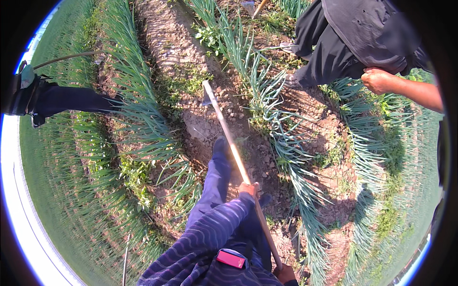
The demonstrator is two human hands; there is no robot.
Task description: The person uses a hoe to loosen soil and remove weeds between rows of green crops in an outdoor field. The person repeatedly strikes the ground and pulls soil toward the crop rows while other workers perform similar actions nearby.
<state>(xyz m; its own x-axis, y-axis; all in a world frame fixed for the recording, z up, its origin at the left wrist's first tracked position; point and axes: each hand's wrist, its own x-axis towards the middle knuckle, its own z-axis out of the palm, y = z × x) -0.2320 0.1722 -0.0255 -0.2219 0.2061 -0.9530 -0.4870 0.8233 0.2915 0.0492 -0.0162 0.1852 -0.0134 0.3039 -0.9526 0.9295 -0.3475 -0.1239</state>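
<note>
Both my hands are closed around the long wooden handle of a hoe [229, 134]. My left hand [249, 189] grips it around the middle, in front of my legs. Lower down, near the handle's rear end, my right hand [284, 273] holds it at the bottom edge of the view. The hoe's metal blade [206, 97] is at the far end, by loose clods and low weeds [179, 84] in the furrow. A row of green onions [143, 93] stands to the left, and another row [268, 103] leans along the right.
A co-worker in dark clothes [329, 46] stands at the upper right, near another hoe blade [248, 6]. At the left edge, another person's dark-clad leg [75, 99] and a curved handle [68, 59] show. More onion rows [361, 132] run at the right. My boot [220, 144] is on the soil.
</note>
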